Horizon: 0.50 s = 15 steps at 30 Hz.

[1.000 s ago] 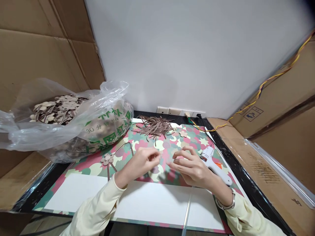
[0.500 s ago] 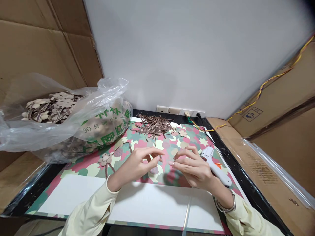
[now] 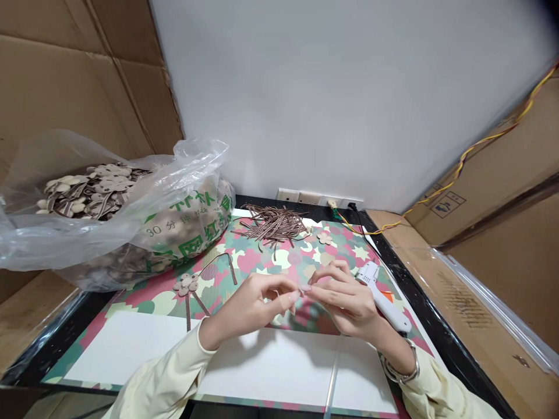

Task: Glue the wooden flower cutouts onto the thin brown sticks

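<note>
Over the camouflage-patterned board [image 3: 244, 256], my left hand [image 3: 253, 302] pinches something too small to make out between thumb and fingertips. The fingertips of my right hand [image 3: 349, 299] meet it there, also closed in a pinch; whatever they grip is hidden. Left of my hands lies a beige flower-shaped piece [image 3: 186, 284] with striped brown ribbon running out from it. A pile of cut striped ribbons [image 3: 275, 224] rests farther back, and beside it is a loose beige flower [image 3: 324, 238]. Just right of my right hand lies a light grey glue gun [image 3: 386, 305].
A clear plastic bag [image 3: 183, 227] with green print, filled with flower pieces and ribbons, stands at left. White sheets [image 3: 262, 361] cover the board's near part. Power sockets [image 3: 310, 198] and a yellow cord [image 3: 463, 157] are behind; cardboard [image 3: 471, 302] borders the right side.
My left hand has moved right and slightly down, so its fingertips now meet those of my right hand. The right hand has stayed nearly in place.
</note>
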### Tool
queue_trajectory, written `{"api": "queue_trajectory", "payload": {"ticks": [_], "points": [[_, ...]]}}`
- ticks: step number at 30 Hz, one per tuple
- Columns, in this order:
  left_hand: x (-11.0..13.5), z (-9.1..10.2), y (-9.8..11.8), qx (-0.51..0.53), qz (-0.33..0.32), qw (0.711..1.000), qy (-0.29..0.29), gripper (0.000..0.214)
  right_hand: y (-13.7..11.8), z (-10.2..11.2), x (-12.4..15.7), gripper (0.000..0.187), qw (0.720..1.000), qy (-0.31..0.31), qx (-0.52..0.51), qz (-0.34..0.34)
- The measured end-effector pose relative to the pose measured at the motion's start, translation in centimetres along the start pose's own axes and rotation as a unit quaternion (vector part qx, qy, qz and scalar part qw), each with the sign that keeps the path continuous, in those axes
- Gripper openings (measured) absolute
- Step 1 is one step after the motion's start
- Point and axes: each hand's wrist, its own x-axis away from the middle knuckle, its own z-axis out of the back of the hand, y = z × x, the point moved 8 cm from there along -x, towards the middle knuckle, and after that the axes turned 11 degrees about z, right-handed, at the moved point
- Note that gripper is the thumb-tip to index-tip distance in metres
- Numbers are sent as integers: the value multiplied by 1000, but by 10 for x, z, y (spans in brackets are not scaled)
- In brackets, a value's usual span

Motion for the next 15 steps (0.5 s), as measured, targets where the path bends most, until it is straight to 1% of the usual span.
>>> {"api": "queue_trajectory", "payload": {"ticks": [4,8,12,15], "points": [[-3,-4,-7,35,36,999,-6,32,-4,-4,1,39,997,-38,61,19],[-5,-4,-9,42,45,998,-12,35,-8,-10,3,40,989,-76,116,49],[-6,-4,-12,33,54,998,-11,37,-13,-12,3,41,979,-93,162,83],[-8,-4,-15,23,61,998,-10,37,-18,-11,2,36,974,-95,181,103]]}}
